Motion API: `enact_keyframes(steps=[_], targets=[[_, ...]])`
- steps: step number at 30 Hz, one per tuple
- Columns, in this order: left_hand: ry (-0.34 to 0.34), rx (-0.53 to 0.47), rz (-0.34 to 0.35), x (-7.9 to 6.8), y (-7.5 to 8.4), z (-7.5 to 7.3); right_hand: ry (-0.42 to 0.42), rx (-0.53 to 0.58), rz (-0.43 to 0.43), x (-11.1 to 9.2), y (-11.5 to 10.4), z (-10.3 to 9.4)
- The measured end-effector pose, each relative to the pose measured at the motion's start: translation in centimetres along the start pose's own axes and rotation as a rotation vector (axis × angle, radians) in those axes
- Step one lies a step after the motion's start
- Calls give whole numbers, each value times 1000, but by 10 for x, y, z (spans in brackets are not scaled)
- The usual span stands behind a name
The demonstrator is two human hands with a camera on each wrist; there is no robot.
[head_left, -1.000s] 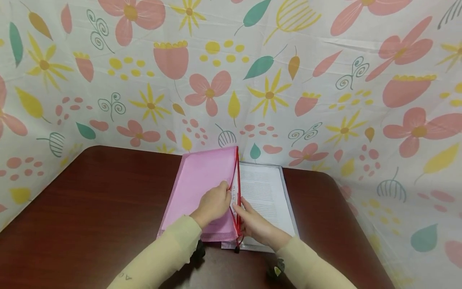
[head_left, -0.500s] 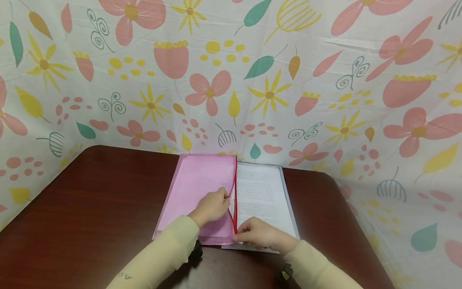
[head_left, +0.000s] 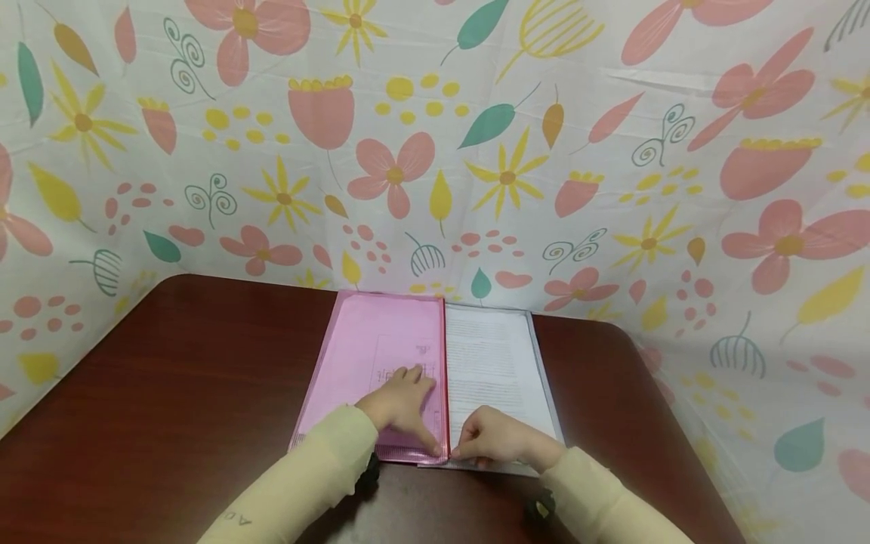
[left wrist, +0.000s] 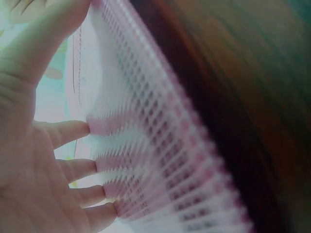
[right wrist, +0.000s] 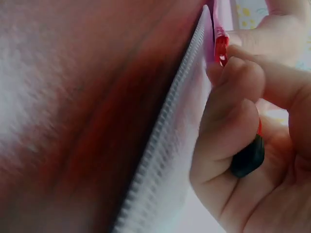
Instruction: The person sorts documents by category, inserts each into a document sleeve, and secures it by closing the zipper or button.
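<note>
A pink zip document pouch (head_left: 381, 325) lies flat on the table, and papers show through it. Its red zipper (head_left: 445, 363) runs along the right edge, with the two sides together. My left hand (head_left: 404, 400) rests spread on the pouch, thumb towards the near right corner; in the left wrist view its fingertips press on the ribbed sheet. With curled fingers my right hand (head_left: 496, 438) pinches the zipper pull at that corner. The right wrist view shows the pull's black tab (right wrist: 249, 158) dangling inside my curled fingers.
Partly under the pink pouch, a clear grey-edged pouch (head_left: 537, 355) with a printed sheet lies to the right. The dark brown table (head_left: 204, 393) extends on both sides. A flower-patterned cloth (head_left: 435, 151) hangs behind it.
My left hand has let go of the zipper edge and spread flat on the pouch. The right hand has moved down to the near corner. The gaping zipper side now lies together.
</note>
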State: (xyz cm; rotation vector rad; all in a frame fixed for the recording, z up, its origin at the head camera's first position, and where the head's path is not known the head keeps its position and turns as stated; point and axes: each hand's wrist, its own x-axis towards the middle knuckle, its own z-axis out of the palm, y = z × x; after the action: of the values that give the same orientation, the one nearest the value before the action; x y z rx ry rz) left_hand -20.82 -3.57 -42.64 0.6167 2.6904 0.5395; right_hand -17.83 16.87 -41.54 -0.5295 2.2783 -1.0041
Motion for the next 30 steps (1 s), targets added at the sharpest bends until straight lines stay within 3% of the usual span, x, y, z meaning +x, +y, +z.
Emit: enact_keyframes(steps=[4, 9, 20, 30], targets=[[17, 44, 3, -1, 2, 1, 70, 120, 48, 0, 1, 5], [24, 67, -3, -2, 4, 0, 118, 223, 36, 1, 1, 9], [19, 103, 0, 2, 2, 4, 133, 341, 54, 8, 7, 9], [16, 129, -2, 1, 2, 4, 194, 333, 45, 20, 11, 1]])
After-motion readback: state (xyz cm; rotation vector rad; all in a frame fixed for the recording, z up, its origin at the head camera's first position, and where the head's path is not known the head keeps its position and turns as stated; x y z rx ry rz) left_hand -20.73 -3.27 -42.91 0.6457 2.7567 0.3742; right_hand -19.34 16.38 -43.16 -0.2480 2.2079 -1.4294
